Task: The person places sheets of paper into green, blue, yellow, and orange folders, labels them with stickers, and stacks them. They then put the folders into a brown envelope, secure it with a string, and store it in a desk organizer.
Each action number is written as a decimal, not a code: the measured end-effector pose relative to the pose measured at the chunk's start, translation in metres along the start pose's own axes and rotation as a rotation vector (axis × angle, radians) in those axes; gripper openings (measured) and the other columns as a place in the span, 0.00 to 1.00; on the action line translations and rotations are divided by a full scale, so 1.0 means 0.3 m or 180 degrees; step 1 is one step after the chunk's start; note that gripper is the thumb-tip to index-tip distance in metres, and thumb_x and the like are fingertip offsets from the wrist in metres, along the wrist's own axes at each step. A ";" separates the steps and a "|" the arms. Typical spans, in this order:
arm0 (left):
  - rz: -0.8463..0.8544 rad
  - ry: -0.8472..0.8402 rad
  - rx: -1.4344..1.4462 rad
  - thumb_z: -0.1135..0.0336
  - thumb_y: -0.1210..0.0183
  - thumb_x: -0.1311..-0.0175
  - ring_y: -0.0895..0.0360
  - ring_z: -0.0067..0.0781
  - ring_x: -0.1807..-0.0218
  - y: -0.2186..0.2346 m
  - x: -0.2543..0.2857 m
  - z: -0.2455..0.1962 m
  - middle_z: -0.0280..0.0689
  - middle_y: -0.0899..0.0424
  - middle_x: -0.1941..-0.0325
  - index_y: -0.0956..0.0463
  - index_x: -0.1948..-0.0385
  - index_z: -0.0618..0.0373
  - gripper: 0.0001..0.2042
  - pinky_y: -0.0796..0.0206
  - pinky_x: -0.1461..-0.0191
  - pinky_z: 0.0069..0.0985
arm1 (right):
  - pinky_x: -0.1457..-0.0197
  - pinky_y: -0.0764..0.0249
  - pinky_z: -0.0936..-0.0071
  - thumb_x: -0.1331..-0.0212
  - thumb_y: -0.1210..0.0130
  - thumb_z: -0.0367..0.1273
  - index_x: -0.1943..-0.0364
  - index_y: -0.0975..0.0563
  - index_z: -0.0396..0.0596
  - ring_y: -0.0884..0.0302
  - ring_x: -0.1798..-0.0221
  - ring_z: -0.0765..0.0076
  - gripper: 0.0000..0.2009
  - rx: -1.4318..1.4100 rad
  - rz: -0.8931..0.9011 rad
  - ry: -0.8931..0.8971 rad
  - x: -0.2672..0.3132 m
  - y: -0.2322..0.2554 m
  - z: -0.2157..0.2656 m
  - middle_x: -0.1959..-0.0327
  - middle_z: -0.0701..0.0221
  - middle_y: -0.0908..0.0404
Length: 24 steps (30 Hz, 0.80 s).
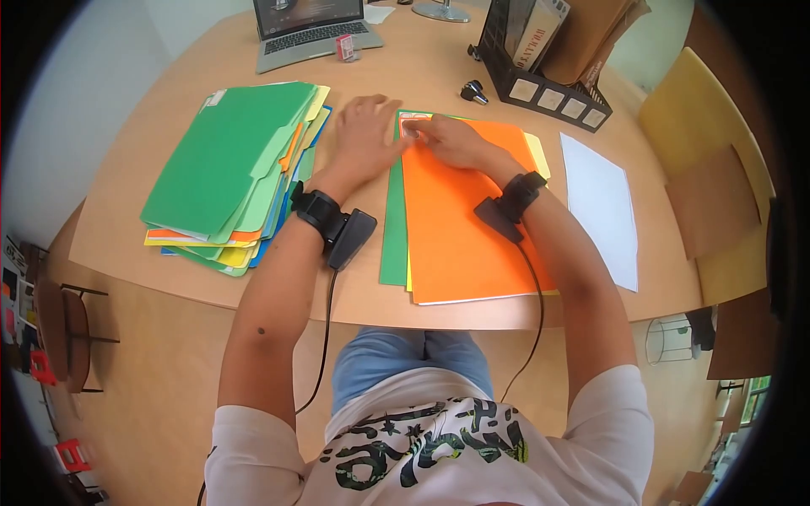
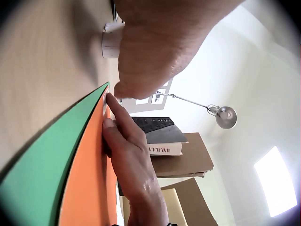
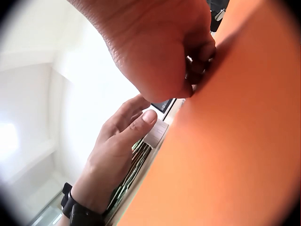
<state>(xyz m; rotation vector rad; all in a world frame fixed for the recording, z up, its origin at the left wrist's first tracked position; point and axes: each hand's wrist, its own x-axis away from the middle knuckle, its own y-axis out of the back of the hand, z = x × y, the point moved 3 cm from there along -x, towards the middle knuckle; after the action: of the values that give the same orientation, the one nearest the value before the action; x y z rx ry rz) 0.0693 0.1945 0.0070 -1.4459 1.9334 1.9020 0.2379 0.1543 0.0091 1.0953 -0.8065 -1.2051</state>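
My right hand (image 1: 456, 142) is over the upper left corner of an orange folder (image 1: 481, 219). Its index finger and thumb press at a small white label with red edging (image 1: 407, 116), partly hidden under the fingers. In the left wrist view, the index finger (image 2: 123, 113) reaches along the corner with the thumb bent beside it. My left hand (image 1: 363, 139) lies with fingers spread, just left of that corner, holding nothing; its thumb points toward the label. Under the orange folder, a green folder (image 1: 393, 244) sticks out left and a yellow one (image 1: 537, 156) right.
A tall stack of coloured folders (image 1: 228, 160) stands on the left. Beyond are a laptop (image 1: 312, 38), a small red-and-white box (image 1: 346, 48), a black plug-like object (image 1: 474, 92) and a black file holder (image 1: 548, 97). White paper (image 1: 601, 207) lies at right, before a yellow chair (image 1: 692, 126).
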 end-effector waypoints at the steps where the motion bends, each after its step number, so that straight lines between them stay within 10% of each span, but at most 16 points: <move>1: 0.0152 -0.0155 0.0176 0.48 0.38 0.51 0.40 0.48 0.37 -0.012 -0.002 -0.022 0.43 0.30 0.42 0.33 0.43 0.55 0.33 0.51 0.34 0.42 | 0.50 0.33 0.61 0.40 0.58 0.29 0.43 0.28 0.51 0.30 0.52 0.53 0.19 -0.0196 0.0045 0.0110 0.008 0.009 -0.008 0.57 0.58 0.28; 5: 0.1107 -0.0082 0.0426 0.37 0.38 0.55 0.42 0.47 0.35 -0.034 0.015 -0.080 0.44 0.33 0.39 0.39 0.37 0.54 0.43 0.57 0.32 0.41 | 0.50 0.33 0.64 0.39 0.56 0.30 0.45 0.26 0.50 0.31 0.52 0.58 0.18 -0.0483 0.0341 -0.0082 0.029 0.049 0.002 0.54 0.61 0.28; 14: 0.1177 -0.0006 0.0185 0.34 0.38 0.59 0.38 0.48 0.37 -0.024 0.008 -0.078 0.47 0.29 0.42 0.41 0.37 0.60 0.49 0.56 0.34 0.40 | 0.48 0.34 0.78 0.38 0.52 0.34 0.44 0.26 0.50 0.29 0.51 0.74 0.18 -0.2142 0.0408 -0.0609 0.185 0.115 -0.065 0.52 0.69 0.23; 20: 0.1259 0.0000 0.0251 0.36 0.36 0.58 0.38 0.48 0.37 -0.029 0.007 -0.073 0.48 0.28 0.42 0.39 0.37 0.57 0.47 0.56 0.34 0.42 | 0.46 0.32 0.72 0.38 0.49 0.40 0.42 0.33 0.39 0.28 0.52 0.69 0.24 -0.3952 -0.1712 -0.1406 0.474 0.205 -0.325 0.51 0.62 0.27; 24: 0.1271 0.0094 0.0279 0.38 0.35 0.58 0.37 0.48 0.37 -0.027 0.004 -0.079 0.47 0.28 0.42 0.38 0.38 0.57 0.45 0.57 0.34 0.44 | 0.41 0.33 0.70 0.35 0.52 0.41 0.41 0.37 0.35 0.29 0.49 0.65 0.25 -0.4198 -0.1590 -0.1969 0.544 0.189 -0.375 0.48 0.58 0.30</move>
<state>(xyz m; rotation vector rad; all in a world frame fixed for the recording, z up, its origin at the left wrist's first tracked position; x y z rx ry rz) 0.0865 0.1763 0.0056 -1.1356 2.4351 1.9122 0.3938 0.0196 0.0179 -0.2228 -0.0099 -2.0619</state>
